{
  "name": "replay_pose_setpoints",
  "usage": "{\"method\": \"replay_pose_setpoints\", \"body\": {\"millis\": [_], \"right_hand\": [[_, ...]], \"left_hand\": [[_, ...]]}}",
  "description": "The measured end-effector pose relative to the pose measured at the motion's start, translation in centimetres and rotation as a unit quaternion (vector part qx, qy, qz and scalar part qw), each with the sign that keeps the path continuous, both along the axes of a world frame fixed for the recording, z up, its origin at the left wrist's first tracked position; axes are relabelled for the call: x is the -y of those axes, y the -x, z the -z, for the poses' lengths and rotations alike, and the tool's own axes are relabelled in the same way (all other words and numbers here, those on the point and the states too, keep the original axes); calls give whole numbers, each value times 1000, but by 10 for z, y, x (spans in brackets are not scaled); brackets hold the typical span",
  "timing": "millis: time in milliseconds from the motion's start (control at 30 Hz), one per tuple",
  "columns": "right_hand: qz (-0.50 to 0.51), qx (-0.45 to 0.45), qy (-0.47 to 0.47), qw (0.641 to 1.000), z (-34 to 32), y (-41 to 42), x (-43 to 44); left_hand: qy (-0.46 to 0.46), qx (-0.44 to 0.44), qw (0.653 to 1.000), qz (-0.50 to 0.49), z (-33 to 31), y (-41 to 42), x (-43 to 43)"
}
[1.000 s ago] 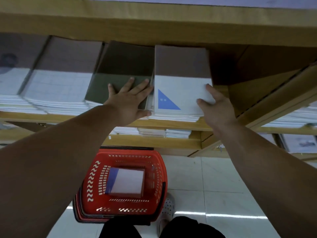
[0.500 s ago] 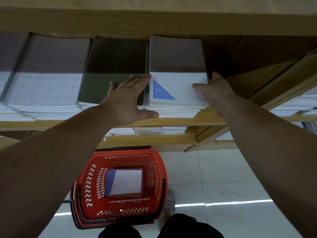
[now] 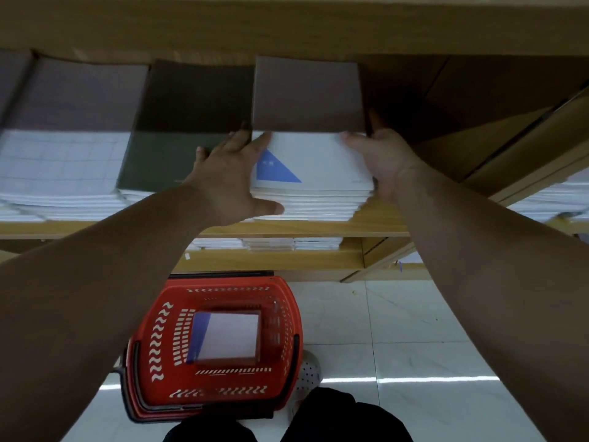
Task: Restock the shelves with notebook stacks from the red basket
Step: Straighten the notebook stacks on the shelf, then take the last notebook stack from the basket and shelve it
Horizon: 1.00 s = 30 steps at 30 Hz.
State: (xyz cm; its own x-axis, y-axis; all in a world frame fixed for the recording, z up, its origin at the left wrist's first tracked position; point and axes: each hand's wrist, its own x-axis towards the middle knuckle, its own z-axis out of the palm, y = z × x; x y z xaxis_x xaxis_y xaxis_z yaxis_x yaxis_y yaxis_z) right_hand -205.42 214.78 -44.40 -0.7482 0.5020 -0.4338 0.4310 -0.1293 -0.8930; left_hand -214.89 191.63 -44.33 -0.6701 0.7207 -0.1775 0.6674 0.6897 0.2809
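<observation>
Pressing notebook stack (image 3: 322,161) between left hand (image 3: 228,177) and right hand (image 3: 387,161) fingers (image 3: 352,139).

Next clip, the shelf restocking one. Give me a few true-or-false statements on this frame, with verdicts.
1. The left hand and the right hand both touch the blue-triangle notebook stack on the shelf. True.
2. The red basket is empty. False: a second notebook stack lies in it.
3. The red basket stands on the floor, below the shelf. True.
4. The stack just left of the blue-triangle one has a red cover. False: that neighbour stack has a dark green cover.
5. The right hand holds a pen. False: it rests against the right side of the blue-triangle notebook stack, and no pen is in view.
</observation>
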Motion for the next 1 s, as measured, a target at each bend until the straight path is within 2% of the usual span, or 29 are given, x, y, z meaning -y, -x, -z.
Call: {"method": "replay_pose_setpoints", "body": {"millis": [300,433,500,633,700,800,867,933,1000], "right_hand": [[-13,16,-34,999,4,12,-2],[-43,71,-173,981,-4,12,3],[-25,60,-204,977,-7,4,10],[29,15,-186,982,1,-50,45],[65,22,-189,980,12,-77,70],[106,104,-161,976,24,-100,115],[66,144,-136,978,31,-109,151],[-43,175,-133,975,42,-111,187],[-164,199,-140,956,51,-105,218]], "left_hand": [[20,-29,999,-34,8,-5,-15],[54,-12,997,-47,-7,-6,-18],[39,-14,997,-64,-12,-16,-13],[-77,-26,989,-121,-10,-62,35],[-79,-14,982,-173,-4,-90,76],[-51,61,962,-261,12,-127,141],[-39,118,943,-309,29,-146,183],[-29,152,924,-350,46,-163,222],[-29,174,903,-391,62,-178,254]]}}
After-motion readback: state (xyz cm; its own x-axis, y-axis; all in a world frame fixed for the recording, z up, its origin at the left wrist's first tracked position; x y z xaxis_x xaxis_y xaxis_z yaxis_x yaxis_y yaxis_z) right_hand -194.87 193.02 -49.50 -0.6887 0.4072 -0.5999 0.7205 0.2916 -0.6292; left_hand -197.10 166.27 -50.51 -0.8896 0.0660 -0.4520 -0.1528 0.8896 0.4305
